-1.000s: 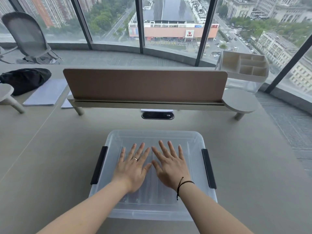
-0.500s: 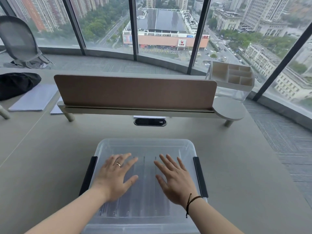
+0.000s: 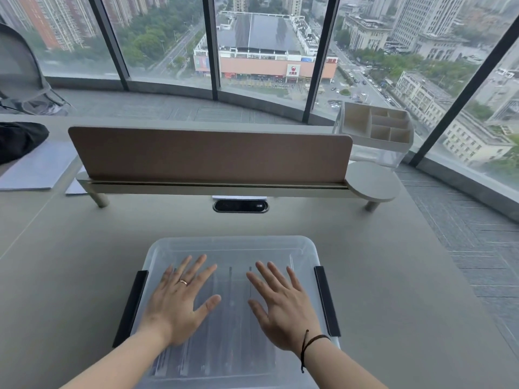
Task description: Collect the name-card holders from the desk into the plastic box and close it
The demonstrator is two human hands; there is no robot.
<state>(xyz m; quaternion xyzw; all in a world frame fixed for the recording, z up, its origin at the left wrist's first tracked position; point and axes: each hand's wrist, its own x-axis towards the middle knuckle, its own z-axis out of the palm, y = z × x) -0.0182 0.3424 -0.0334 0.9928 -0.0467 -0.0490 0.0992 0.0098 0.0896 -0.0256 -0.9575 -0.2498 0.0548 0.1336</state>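
My left hand [image 3: 179, 304] and right hand [image 3: 283, 301] lie open, fingers spread, flat on the lid [image 3: 233, 248] of the plastic box [image 3: 157, 276] on the surface [image 3: 393, 276]. The thin lid probably flexes, so I press near the black side latches [image 3: 327, 300]; the dark strips inside may be the holders.

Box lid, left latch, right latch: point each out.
Box lid [image 3: 233, 248]: head view, bare far part of the clear top.
Left latch [image 3: 130, 307]: head view, middle of the black strip.
Right latch [image 3: 327, 301]: head view, middle of the black strip.
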